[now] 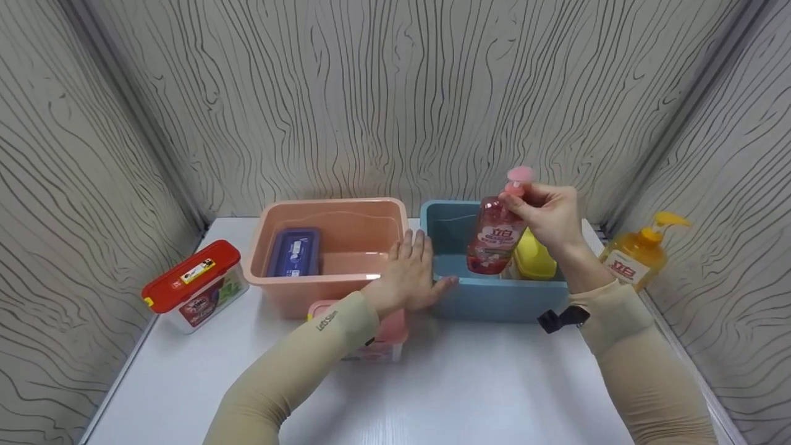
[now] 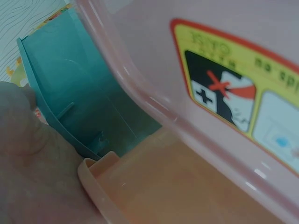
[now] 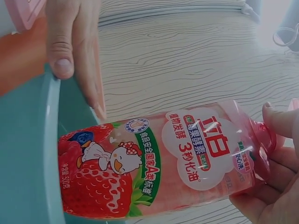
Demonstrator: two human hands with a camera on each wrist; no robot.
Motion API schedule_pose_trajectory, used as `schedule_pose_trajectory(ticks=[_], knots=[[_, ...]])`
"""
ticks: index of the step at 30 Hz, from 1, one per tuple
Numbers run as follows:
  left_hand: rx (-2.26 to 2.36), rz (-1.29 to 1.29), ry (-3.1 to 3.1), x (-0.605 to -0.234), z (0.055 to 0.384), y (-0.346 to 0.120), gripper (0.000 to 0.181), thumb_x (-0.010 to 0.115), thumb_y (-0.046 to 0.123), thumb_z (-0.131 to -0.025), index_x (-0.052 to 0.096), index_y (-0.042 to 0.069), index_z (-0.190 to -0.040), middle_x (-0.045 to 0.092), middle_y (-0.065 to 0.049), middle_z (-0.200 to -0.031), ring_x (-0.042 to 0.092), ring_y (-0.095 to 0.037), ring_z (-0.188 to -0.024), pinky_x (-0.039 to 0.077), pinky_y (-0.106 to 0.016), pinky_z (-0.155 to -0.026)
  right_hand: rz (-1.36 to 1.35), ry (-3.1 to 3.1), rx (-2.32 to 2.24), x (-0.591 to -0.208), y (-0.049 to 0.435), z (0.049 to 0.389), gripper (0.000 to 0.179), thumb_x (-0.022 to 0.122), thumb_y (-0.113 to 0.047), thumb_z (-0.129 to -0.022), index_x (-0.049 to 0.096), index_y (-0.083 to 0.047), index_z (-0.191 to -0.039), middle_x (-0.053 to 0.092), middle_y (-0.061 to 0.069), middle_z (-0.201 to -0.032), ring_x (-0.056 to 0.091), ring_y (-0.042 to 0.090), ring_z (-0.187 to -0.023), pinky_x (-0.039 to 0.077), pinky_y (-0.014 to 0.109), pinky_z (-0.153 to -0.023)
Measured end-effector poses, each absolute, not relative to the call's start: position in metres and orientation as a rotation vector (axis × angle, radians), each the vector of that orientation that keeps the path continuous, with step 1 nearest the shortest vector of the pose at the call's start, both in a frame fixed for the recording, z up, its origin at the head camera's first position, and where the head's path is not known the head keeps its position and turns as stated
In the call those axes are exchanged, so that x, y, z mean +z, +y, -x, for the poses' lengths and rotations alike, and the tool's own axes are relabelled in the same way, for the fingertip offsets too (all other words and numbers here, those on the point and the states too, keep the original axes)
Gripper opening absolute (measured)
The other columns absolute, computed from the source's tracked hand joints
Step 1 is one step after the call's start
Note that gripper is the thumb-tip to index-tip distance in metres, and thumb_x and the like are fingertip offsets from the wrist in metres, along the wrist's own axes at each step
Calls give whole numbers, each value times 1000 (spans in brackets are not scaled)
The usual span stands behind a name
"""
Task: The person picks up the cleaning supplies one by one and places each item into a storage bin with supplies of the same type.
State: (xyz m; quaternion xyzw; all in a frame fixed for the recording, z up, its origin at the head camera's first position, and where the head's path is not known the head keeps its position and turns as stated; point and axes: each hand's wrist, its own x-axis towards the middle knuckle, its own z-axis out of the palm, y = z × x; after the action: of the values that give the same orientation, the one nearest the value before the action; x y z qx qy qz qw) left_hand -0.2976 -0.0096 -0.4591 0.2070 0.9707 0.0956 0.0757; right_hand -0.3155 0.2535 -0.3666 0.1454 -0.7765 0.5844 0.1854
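My right hand (image 1: 553,216) grips a pink pump bottle (image 1: 494,238) by its neck, just under the pump head. The bottle tilts, its base within the blue bin (image 1: 457,290). A strawberry label faces the right wrist camera. Inside that bin, to the bottle's right, lies a yellow-lidded item (image 1: 534,256). My left hand (image 1: 408,272) is spread with straight fingers over the adjoining rims of the blue bin and the pink bin (image 1: 334,279). Under my left wrist stands a tub with a pink lid (image 1: 392,327), partly hidden by the sleeve.
A blue-lidded box (image 1: 296,250) lies in the pink bin's left side. At the far left stands a red-lidded tub (image 1: 201,281). An orange pump bottle (image 1: 636,253) is to the right of the blue bin. Patterned panels (image 1: 371,93) enclose the white table (image 1: 469,383).
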Motion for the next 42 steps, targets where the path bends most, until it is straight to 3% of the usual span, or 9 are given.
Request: schedule_pose_trajectory(ticks=[10, 17, 21, 31, 42], knots=[[238, -616, 2916, -459, 296, -9, 105, 29, 80, -111, 3, 6, -181, -2, -15, -192, -6, -35, -180, 4, -56, -147, -402, -2240, 1588, -395, 245, 321, 22, 85, -14, -102, 86, 3, -115, 81, -17, -91, 68, 5, -79, 63, 17, -72], [248, -620, 2918, -458, 297, -10, 105, 30, 79, -111, 4, 5, -181, -1, -15, -192, -5, -35, -180, 5, -57, -147, -412, -2231, 1571, -409, 242, 318, 18, 85, -11, -101, 87, 1, -114, 84, 5, -99, 69, 6, -81, 64, 16, -76], [266, -618, 2911, -458, 297, -10, 105, 30, 79, -111, 3, 5, -181, -2, -16, -192, -6, -35, -180, 5, -57, -147, -382, -2253, 1559, -415, 242, 315, 19, 85, -13, -102, 87, 1, -115, 81, 13, -99, 65, 7, -79, 60, 14, -69], [248, -632, 2910, -458, 298, -10, 107, 28, 80, -110, 5, 3, -180, -1, -17, -192, -4, -36, -180, 6, -57, -147, -351, -2264, 1519, -431, 244, 314, 14, 87, -11, -99, 88, 0, -108, 82, 19, -95, 64, 5, -74, 56, 13, -65], [202, -623, 2918, -456, 297, -9, 108, 25, 82, -110, 5, 3, -180, 0, -18, -192, -3, -36, -180, 5, -56, -147, -302, -2296, 1519, -444, 244, 307, 17, 86, -14, -101, 88, -1, -110, 82, 24, -101, 68, 6, -82, 62, 13, -75]])
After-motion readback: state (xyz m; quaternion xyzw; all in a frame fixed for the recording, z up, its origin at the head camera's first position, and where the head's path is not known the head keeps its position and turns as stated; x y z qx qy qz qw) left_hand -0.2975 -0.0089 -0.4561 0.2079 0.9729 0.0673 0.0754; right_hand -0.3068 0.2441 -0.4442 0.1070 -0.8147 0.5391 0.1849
